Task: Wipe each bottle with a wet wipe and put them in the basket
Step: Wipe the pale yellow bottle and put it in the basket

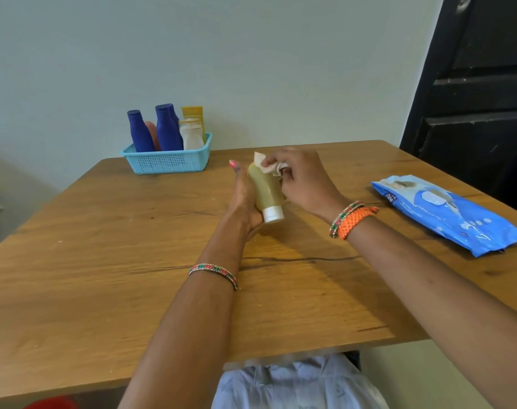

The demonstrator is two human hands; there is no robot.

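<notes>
Yellow-green translucent plastic, the small squeeze bottle (265, 190) with the white flip cap is being held above the middle of the brown wooden table (103, 261), tilted so that the cap is pointing toward the person and the base is pointing away. The left hand (245, 199) is gripping the bottle from its left side, fingers wrapping behind the body and thumb extending upward beside it. The right hand (301, 178) is pinching a crumpled off-white wet wipe (269, 165) between curled fingers and thumb and is pressing it against the far end of the bottle. The wipe and the right fingers are covering that end, so its surface there is hidden.

At the far left of the table, against the pale wall, a light blue perforated plastic basket (168, 163) is standing well apart from the hands. It is holding three dark blue bottles (167, 128), a pinkish bottle partly hidden between them, a clear bottle (191, 135) and a yellow tube (193, 113) behind it, all upright.

To the right of the hands, a blue soft pack of wet wipes (446, 214) is lying flat near the table's right edge. Beaded bangles are sitting on both wrists, with an orange woven band (356, 221) beside the right one.
</notes>
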